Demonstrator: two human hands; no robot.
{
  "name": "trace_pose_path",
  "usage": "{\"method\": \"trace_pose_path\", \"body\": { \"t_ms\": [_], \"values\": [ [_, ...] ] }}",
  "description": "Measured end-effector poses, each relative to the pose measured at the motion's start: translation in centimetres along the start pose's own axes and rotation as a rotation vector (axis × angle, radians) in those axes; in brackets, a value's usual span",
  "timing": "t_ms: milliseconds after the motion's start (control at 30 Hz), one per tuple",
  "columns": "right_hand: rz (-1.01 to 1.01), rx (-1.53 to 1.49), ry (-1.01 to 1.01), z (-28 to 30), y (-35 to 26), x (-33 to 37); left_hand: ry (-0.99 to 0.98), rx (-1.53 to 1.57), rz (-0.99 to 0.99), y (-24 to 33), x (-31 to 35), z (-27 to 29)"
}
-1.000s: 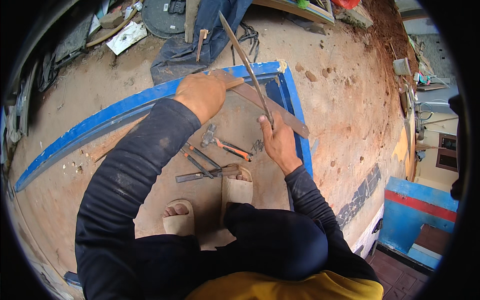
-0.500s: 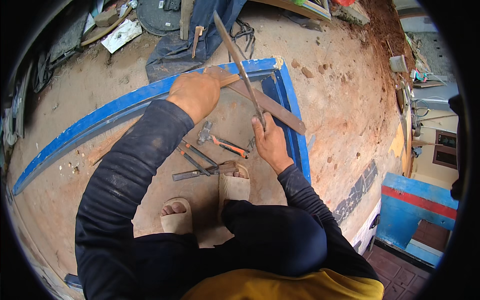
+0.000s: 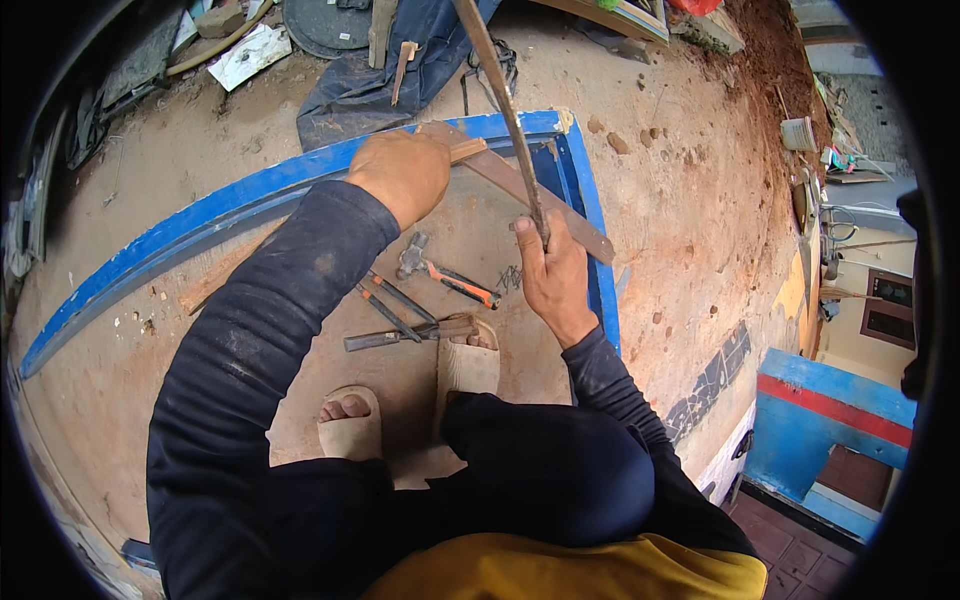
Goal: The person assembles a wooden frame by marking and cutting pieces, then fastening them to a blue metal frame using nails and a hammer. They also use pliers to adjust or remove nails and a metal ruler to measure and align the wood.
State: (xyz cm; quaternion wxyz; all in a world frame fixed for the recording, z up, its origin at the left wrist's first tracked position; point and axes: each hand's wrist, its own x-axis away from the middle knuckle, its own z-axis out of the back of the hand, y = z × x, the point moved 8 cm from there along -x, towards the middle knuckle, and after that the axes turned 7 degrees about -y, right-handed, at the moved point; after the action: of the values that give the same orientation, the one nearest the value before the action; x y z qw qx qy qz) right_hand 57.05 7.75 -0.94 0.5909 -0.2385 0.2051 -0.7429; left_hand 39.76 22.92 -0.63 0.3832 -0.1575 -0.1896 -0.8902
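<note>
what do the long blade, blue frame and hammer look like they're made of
Long blade: probably steel, dull, with rust-like browning. Blue frame: perhaps wood, painted; the coat is worn pale at one corner. Hammer: grey, metal-looking head; orange-and-black handle, possibly plastic or rubber by its colouring.

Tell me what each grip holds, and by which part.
The left grip holds a wooden piece behind its jutting right end; the right grip holds a long blade by its lower end.

1 blade (image 3: 511,112), 1 hammer (image 3: 443,278), 2 sandals (image 3: 352,438)
</note>
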Motion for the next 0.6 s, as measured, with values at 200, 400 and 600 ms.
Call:
{"method": "trace_pose_path", "body": {
  "t_ms": [200, 400, 600],
  "values": [
    [-0.042, 0.104, -0.066, -0.4, -0.1, -0.1, 0.038, 0.016, 0.015, -0.3, 0.1, 0.4],
    [-0.003, -0.036, 0.007, 0.0, -0.4, 0.2, -0.003, 0.033, 0.001, 0.0, 0.2, 0.3],
    [0.020, 0.025, -0.010, -0.4, -0.2, -0.2, 0.011, 0.026, -0.021, 0.1, 0.2, 0.8]
  ]
}}
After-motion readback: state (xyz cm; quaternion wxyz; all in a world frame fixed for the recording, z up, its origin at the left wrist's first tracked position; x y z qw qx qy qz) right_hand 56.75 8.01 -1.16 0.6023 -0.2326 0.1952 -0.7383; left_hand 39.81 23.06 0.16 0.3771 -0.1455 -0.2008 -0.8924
